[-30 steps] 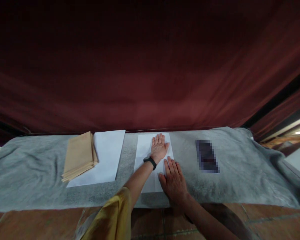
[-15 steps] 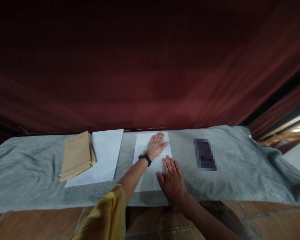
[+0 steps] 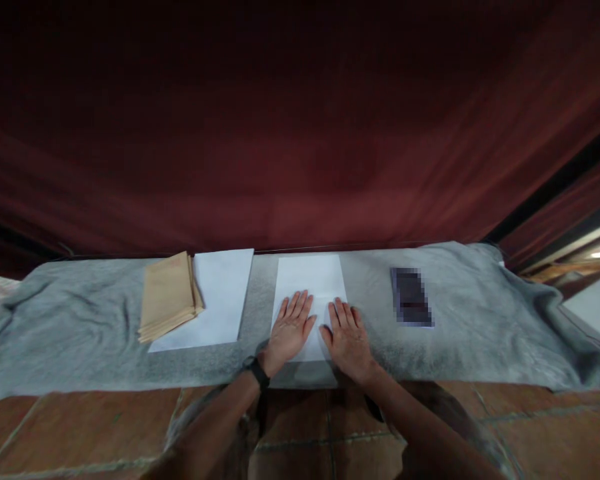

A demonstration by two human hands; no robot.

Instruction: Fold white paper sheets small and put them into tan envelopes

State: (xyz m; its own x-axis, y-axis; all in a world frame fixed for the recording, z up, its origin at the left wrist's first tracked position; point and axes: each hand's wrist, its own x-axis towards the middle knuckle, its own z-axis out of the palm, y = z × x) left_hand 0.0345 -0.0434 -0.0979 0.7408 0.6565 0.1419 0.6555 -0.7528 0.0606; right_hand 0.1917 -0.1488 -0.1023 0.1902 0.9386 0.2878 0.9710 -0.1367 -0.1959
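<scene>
A white sheet of paper (image 3: pixel 310 273) lies flat on the grey cloth in front of me. My left hand (image 3: pixel 291 327) rests palm down on its lower left part, fingers stretched out, a dark band on the wrist. On the sheet's lower right edge lies my right hand (image 3: pixel 349 340), also flat with fingers extended. A narrow strip of paper shows between the two thumbs. Neither hand grips anything. To the left, a stack of brown envelopes (image 3: pixel 167 293) partly covers a pile of white paper (image 3: pixel 225 293).
The grey cloth (image 3: pixel 480 320) covers a long, low surface. A dark pixelated rectangle (image 3: pixel 413 299) lies on it at the right. Behind hangs a dark red curtain (image 3: pixel 300 133). Terracotta floor tiles (image 3: pixel 105 427) show along the front, and a white panel (image 3: pixel 597 307) stands at far right.
My left hand has slid down the sheet toward me, from its upper part to beside my right hand. The right hand remains at the sheet's right edge. The view has shifted slightly.
</scene>
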